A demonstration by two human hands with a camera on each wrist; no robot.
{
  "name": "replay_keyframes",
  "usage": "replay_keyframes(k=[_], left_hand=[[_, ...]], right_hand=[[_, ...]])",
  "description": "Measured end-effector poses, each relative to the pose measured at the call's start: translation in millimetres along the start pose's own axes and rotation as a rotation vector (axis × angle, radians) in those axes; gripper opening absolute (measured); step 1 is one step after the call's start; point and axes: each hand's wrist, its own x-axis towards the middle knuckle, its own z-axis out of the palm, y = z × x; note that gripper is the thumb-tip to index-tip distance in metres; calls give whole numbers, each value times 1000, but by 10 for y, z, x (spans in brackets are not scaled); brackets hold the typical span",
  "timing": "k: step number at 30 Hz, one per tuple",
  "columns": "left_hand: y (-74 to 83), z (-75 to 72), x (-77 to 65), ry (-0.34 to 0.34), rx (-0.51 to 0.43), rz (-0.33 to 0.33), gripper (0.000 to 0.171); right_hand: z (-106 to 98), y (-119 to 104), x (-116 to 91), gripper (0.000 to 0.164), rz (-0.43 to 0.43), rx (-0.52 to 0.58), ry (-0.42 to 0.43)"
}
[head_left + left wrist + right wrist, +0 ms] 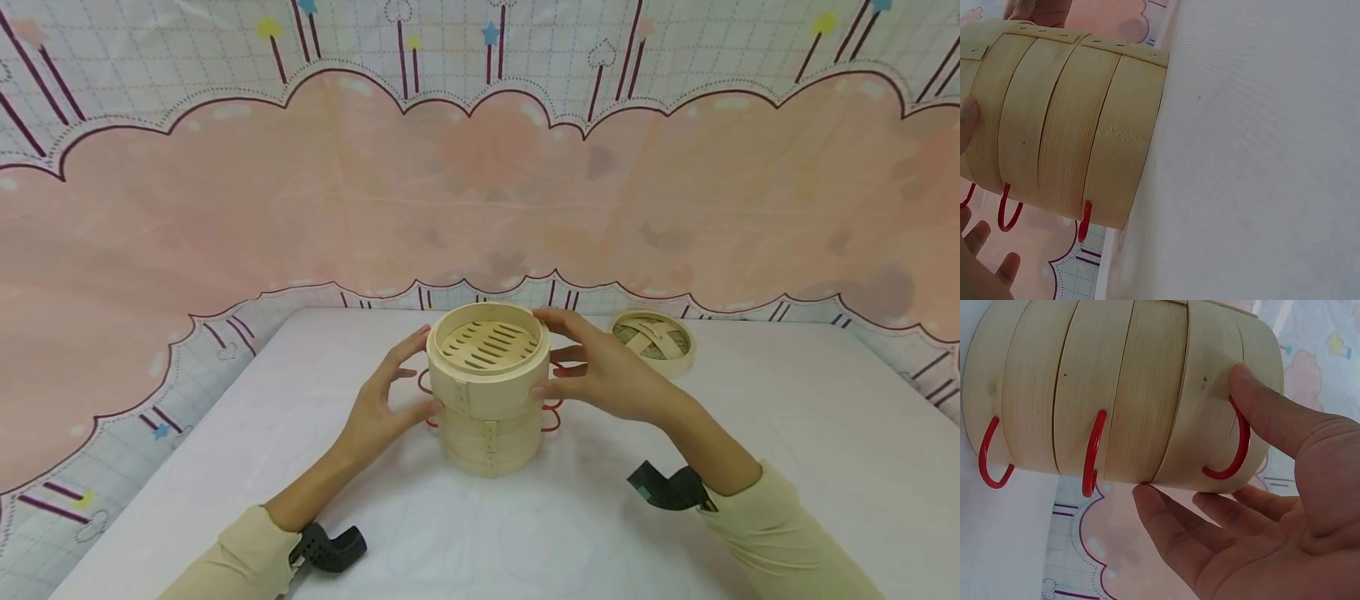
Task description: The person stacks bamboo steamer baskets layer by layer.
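Note:
A stack of round bamboo steamer baskets (491,421) stands upright on the white table, its slatted top tier open to view. Red loop handles (1092,453) stick out from its sides, one per tier. My left hand (382,408) holds the upper tier from the left, thumb on the front wall and fingers reaching up to the rim. From the right, my right hand (611,379) grips the same top basket (486,393), thumb in front and fingertips at the rim and far side. In the right wrist view, the thumb (1266,403) presses beside the uppermost red handle.
Behind and to the right of the stack lies a woven bamboo lid (667,367). The white table (225,433) ends at a patterned cloth backdrop (480,200). Black straps (330,550) with mounts sit at both wrists.

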Motion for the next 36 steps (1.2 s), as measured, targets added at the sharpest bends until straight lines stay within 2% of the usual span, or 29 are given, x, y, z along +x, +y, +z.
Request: replay_keyframes(k=[10,18,25,29,36], left_hand=[[-7,9,16,24,31,36,73],[2,24,16,41,52,54,72],[-273,52,-10,50,101,60,74],[-270,68,-6,47,133,59,76],[-240,86,-10,55,136,65,79]], right_hand=[[-44,47,9,80,-5,9,8],[-61,60,16,79,-11,-31,1],[-83,84,16,78,-30,-49,-8],[-98,106,22,78,-52,-50,-18],[-119,121,26,77,-65,-64,-20]])
